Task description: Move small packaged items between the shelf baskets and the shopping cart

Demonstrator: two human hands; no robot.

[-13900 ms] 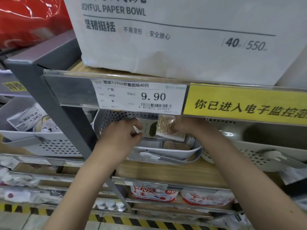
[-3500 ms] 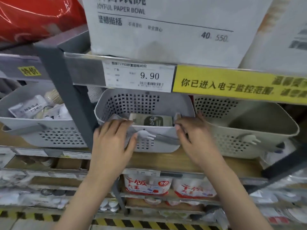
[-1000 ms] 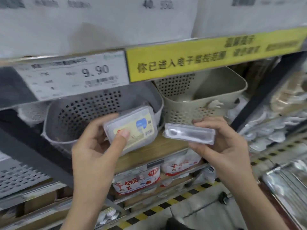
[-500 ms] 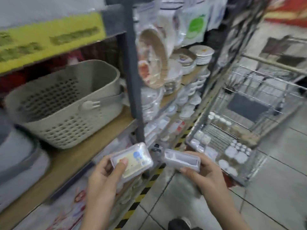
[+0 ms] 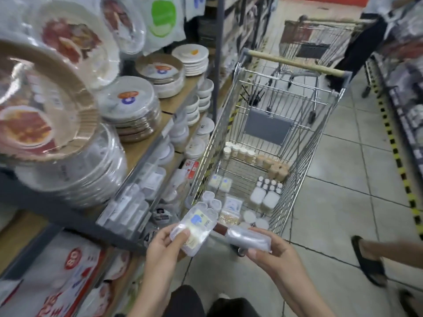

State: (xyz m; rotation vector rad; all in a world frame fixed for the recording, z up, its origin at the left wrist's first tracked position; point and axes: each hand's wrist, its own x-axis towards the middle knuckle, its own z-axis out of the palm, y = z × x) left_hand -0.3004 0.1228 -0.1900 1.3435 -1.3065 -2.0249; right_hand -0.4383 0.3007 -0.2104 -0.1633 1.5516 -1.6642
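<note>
My left hand (image 5: 164, 247) grips a clear plastic box with a yellow and blue label (image 5: 195, 227), thumb on its face. My right hand (image 5: 272, 255) holds a second clear box (image 5: 248, 239) edge-on. Both boxes hover just in front of the near end of the wire shopping cart (image 5: 295, 170). The cart floor holds several small white boxes, jars and packets (image 5: 263, 195). The shelf baskets are out of view.
Shelving with stacked wrapped paper plates (image 5: 130, 104) and bowls runs along the left. A second cart (image 5: 318, 40) and a standing person (image 5: 366, 49) are down the aisle. Someone's sandalled foot (image 5: 368, 261) steps on the tiled floor at right. Yellow-black tape marks the floor edges.
The view has swung right, away from the baskets and onto the cart. Both hands, still holding their boxes, have come closer to the cart's near end.
</note>
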